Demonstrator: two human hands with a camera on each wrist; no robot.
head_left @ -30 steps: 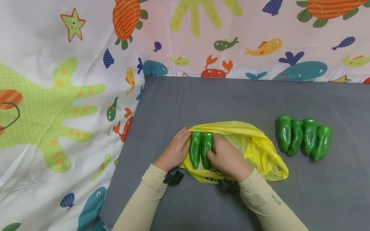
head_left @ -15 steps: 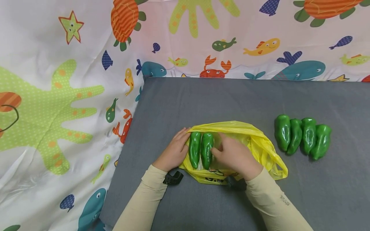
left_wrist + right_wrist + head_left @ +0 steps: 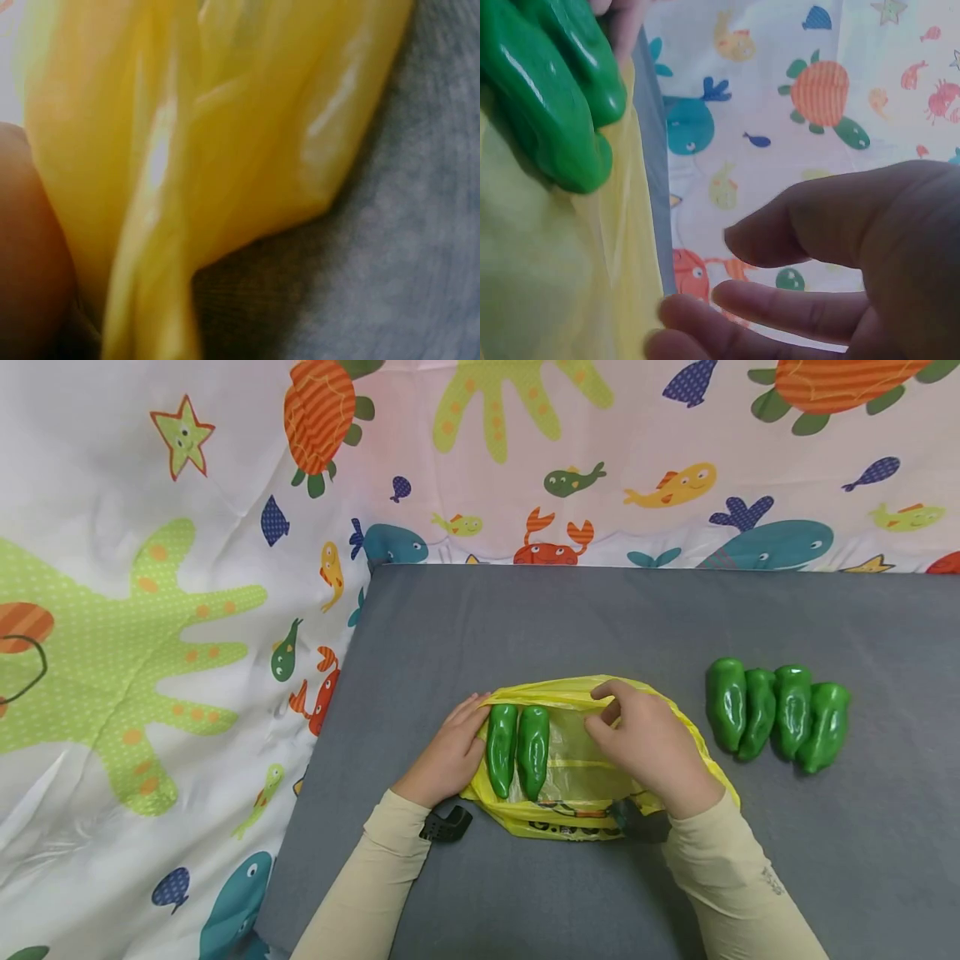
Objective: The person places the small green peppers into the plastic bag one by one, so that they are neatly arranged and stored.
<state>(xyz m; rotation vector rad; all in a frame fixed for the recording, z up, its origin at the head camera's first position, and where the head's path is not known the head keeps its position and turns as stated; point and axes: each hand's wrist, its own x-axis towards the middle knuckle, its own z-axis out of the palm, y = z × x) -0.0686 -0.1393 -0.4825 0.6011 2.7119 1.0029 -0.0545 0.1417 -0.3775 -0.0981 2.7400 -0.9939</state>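
Note:
A yellow plastic bag (image 3: pixel 525 822) lies on its side with its mouth spread wide. Inside it, at the left, two green peppers (image 3: pixel 502 752) rest side by side. My left hand (image 3: pixel 448 753) holds the bag's left edge, its thumb by the nearer pepper. The left wrist view is filled by folds of the yellow plastic (image 3: pixel 225 150), with part of the hand at the left border. Over the right part of the bag's mouth hovers my right hand (image 3: pixel 652 743), thumb and fingers apart with nothing between them, as the right wrist view also shows.
Several more green peppers (image 3: pixel 776 714) stand in a row on the grey table (image 3: pixel 525 618), right of the bag. A white cloth with sea animals (image 3: pixel 247 460) hangs behind and at the left of the table. Dark cameras sit at both wrists.
My right hand has let go of the right-hand pepper in the bag and moved right, uncovering more of the bag's inside. My left hand and both bagged peppers have kept their places.

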